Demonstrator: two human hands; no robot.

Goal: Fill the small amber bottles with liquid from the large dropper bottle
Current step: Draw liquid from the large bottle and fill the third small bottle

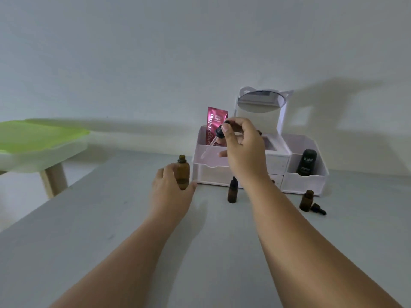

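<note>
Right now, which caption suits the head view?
Left hand grips the large amber bottle; right hand holds its dropper aloft.

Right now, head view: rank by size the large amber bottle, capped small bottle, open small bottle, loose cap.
large amber bottle
capped small bottle and open small bottle: alike, unranked
loose cap

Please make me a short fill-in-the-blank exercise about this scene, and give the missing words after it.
1. The left hand holds the large amber bottle, whose mouth is ____.
2. The right hand pinches the dropper by its ____ cap.
3. The right small bottle is uncapped, while the middle small bottle is ____.
Missing words: open; black; capped.
</note>
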